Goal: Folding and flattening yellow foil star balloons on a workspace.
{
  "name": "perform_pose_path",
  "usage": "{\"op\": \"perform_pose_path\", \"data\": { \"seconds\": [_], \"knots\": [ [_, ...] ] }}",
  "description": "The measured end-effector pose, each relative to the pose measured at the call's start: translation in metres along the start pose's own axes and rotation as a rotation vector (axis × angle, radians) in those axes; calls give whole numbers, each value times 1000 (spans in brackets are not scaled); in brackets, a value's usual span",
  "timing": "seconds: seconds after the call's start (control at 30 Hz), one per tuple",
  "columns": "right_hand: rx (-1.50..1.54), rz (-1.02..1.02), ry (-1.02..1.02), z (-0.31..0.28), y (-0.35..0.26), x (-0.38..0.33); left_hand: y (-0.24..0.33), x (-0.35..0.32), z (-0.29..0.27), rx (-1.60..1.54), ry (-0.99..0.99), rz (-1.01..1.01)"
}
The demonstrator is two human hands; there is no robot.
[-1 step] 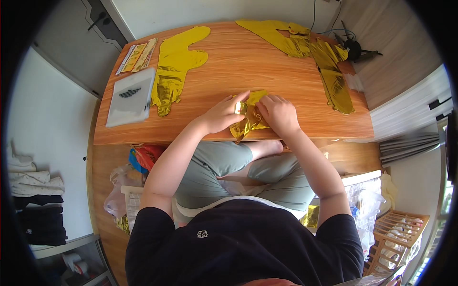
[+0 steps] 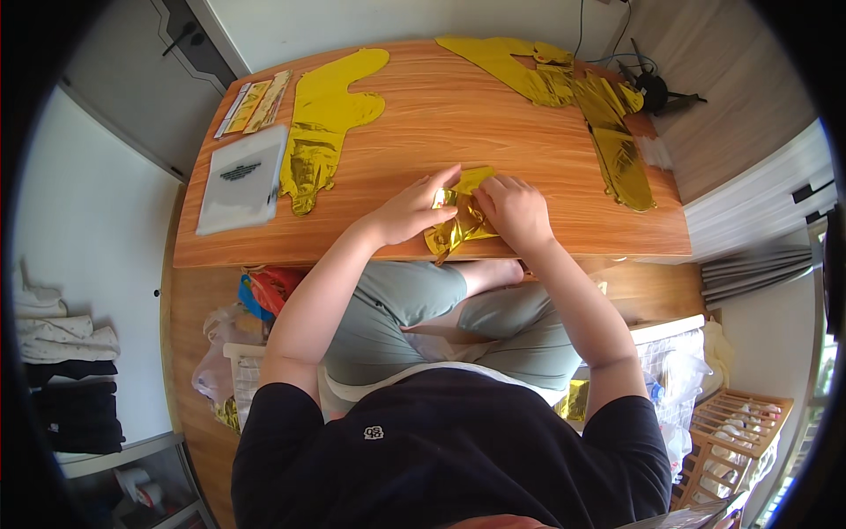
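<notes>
On the near edge of the wooden table lies a folded, crinkled piece of shiny gold foil, apparently a flat foil balloon. My left hand rests on its left side, index finger stretched away and thumb apart from it, touching the foil. My right hand is closed over the right part of the foil, fingers curled and pinching it; the fingertips are partly hidden. Further off lies a flat gold foil balloon on the left. More flat gold foil balloons overlap at the far right.
A clear plastic bag stack and several printed cards sit at the table's left. A black device with cables stands at the back right. Below the table are plastic bags and a wooden rack.
My left thumb has shifted slightly to the right over the foil, covering a bright spot seen before. My right hand stays in place.
</notes>
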State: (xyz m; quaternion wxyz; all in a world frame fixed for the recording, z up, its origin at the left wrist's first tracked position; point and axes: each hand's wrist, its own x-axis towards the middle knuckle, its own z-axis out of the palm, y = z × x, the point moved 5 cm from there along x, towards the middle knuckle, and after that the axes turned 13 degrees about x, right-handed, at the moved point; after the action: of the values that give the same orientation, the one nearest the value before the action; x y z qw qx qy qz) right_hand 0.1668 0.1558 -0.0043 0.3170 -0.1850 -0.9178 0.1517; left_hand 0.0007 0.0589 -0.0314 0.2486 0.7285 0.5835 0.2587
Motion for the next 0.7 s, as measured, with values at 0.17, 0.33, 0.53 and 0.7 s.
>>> {"op": "perform_pose_path", "data": {
  "seconds": [0.17, 0.33, 0.53, 0.7],
  "knots": [
    [-91, 52, -11, 4, -4, 2, 0, -1, -8, -153, 139, -67],
    [-49, 91, -15, 4, -4, 1, 3, 3, 2, 292, 156, -46],
    [145, 156, -57, -15, -9, -21, 6, 2, 10, 575, 222, 27],
    [222, -17, -46, -15, -21, -35, 22, -12, 20, 675, 275, -87]
  ]
}}
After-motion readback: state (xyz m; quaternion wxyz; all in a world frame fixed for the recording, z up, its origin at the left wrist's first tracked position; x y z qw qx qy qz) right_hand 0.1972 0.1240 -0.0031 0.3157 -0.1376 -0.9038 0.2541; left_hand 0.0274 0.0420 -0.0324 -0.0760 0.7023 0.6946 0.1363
